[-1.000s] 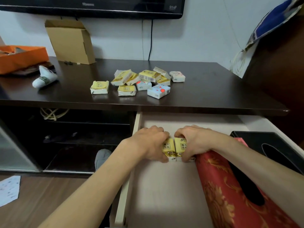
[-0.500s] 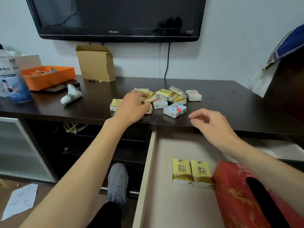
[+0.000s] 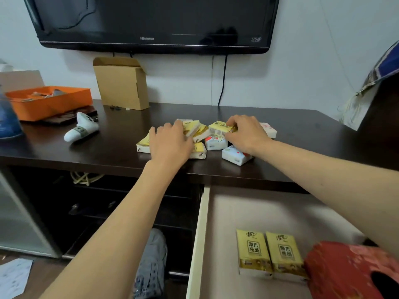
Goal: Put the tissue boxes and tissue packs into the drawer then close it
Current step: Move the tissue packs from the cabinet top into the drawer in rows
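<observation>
Behind the open pale wooden drawer (image 3: 254,212), I curl my right hand (image 3: 246,134) around a yellow plastic-wrapped tissue pack (image 3: 220,128) and my left hand (image 3: 170,143) over another yellow tissue pack (image 3: 191,128), likely to grab two per trip.

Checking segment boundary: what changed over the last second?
Both hands let go of the two yellow packs in the drawer and reached up to the pile on the cabinet top. Left hand now covers yellow packs there; right hand grips one. Drawer packs, red tissue box unmoved.
</observation>
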Demonstrator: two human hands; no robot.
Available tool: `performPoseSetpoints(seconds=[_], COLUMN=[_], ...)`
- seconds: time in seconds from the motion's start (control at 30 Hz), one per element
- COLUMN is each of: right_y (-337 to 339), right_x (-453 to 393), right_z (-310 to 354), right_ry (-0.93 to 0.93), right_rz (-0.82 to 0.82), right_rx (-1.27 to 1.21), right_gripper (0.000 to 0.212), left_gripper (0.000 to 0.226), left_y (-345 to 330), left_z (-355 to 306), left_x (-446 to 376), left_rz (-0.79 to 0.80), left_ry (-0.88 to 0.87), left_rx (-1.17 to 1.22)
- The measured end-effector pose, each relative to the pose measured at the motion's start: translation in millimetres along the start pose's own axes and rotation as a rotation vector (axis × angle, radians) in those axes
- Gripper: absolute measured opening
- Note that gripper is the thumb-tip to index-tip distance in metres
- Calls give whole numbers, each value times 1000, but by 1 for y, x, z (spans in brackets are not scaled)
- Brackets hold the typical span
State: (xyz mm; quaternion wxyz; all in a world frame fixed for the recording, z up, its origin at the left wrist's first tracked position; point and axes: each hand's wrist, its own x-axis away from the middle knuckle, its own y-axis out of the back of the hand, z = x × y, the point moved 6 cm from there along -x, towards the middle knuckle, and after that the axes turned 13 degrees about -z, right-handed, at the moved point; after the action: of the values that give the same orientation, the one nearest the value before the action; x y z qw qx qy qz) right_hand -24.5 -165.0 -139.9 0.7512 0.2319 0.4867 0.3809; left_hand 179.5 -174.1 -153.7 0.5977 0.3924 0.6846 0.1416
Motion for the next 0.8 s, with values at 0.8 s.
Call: performPoseSetpoints(seconds=[0.8], right_y=[121], right_x=[127], right_z=[-105], right_ry=[-132], right_rz=[59], right_rx=[-60], right_gripper=[69], left_gripper=[80], left_y=[37], left_z=[-135], left_x=[95], left_rz=[315], left_ry=[-254], left_rx=[346])
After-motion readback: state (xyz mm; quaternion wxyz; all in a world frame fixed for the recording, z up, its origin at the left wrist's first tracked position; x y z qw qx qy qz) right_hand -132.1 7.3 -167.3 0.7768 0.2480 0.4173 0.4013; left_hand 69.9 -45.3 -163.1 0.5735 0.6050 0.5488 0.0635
